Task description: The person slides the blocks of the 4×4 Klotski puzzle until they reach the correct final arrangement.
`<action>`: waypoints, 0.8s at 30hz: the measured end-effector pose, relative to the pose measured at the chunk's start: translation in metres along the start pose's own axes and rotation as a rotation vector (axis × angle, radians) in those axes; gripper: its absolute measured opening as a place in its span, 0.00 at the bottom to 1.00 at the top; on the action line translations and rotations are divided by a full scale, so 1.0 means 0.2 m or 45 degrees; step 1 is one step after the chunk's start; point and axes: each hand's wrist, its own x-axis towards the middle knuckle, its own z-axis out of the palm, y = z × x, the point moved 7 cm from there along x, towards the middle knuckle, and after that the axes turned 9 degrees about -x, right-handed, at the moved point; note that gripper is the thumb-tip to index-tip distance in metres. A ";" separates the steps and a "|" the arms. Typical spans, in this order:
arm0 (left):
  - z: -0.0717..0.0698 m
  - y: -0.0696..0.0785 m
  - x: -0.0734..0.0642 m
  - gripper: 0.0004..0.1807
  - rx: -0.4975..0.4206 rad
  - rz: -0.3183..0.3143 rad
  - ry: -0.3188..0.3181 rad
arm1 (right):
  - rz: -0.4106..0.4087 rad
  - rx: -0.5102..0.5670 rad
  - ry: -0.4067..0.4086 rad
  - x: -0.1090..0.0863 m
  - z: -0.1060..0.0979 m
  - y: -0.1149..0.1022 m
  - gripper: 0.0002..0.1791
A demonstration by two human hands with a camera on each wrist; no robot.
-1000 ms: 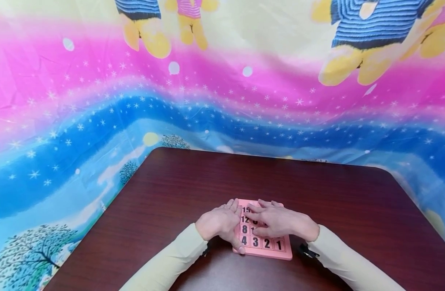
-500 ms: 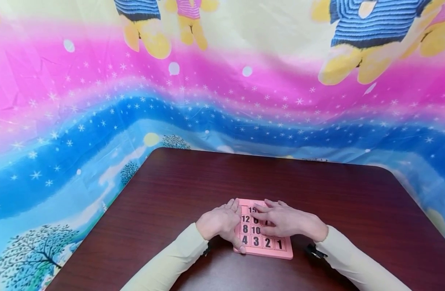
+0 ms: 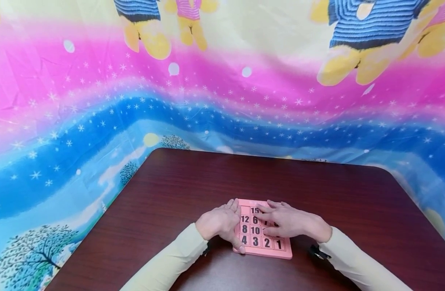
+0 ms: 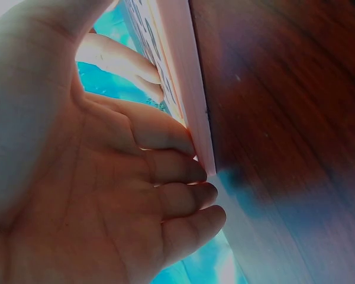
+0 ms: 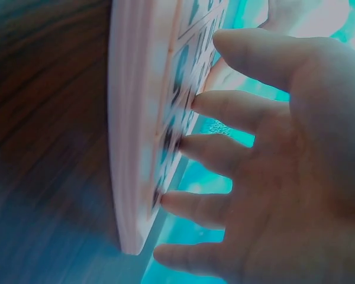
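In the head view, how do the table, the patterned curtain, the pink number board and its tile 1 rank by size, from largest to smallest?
1. Patterned curtain
2. Table
3. Pink number board, partly hidden by the left hand and right hand
4. Tile 1

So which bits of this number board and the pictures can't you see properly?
- Head view: whatever comes after the 15 and the 10 in their rows, covered by the right hand.
- Head view: the print along the top of the board, too small to read.
- Right wrist view: the digits, too slanted and blurred to read.
- Head view: the heads of the figures, cut off by the top edge.
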 end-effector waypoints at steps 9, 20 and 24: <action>0.01 0.01 0.00 0.72 0.007 -0.010 -0.001 | -0.118 -0.111 0.062 -0.02 -0.03 -0.16 0.33; 0.01 0.01 0.00 0.72 -0.015 -0.004 -0.018 | -0.138 -0.144 0.028 -0.03 0.02 -0.23 0.33; 0.01 0.01 0.00 0.72 -0.024 -0.010 -0.017 | -0.145 -0.134 0.023 -0.02 0.02 -0.23 0.33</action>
